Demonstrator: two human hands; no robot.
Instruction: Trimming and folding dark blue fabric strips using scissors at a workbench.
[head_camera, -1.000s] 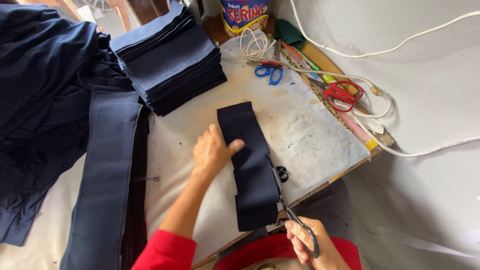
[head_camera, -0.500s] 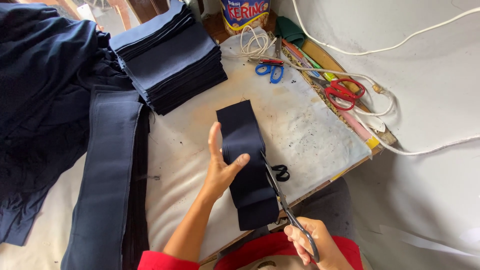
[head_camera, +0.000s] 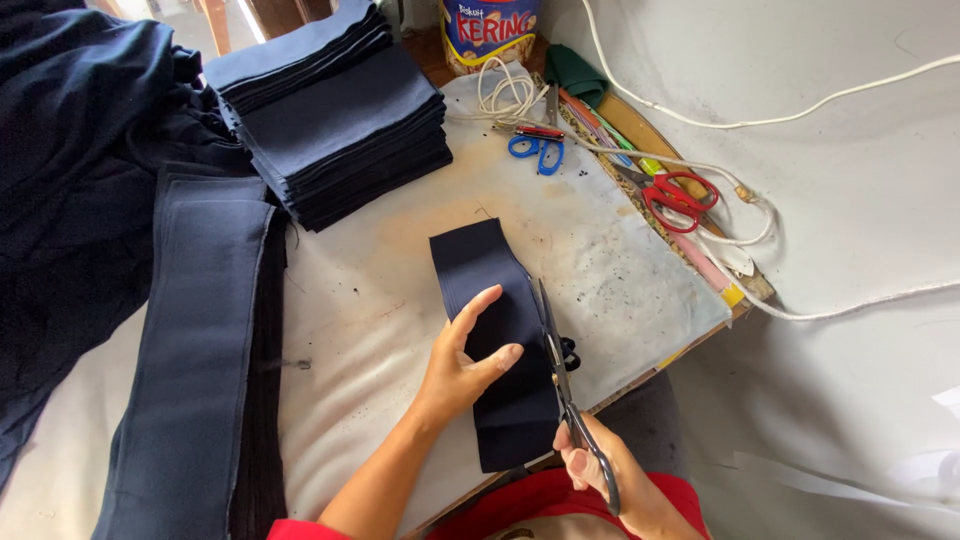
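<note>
White padded desk (head_camera: 380, 330) fills the head view, stained and speckled. Near its front edge lies a dark navy fabric strip (head_camera: 495, 340); the left hand (head_camera: 462, 368) rests flat on it, fingers spread, pinning it down. The right hand (head_camera: 610, 480) is closed around the handles of long black scissors (head_camera: 560, 385), blades along the strip's right edge: a trimming cut appears under way. Stacked navy pieces (head_camera: 335, 120) occupy the far edge; blue scissors (head_camera: 537, 152), red scissors (head_camera: 680, 198) and white cord (head_camera: 760, 215) sit clear at the right edge.
</note>
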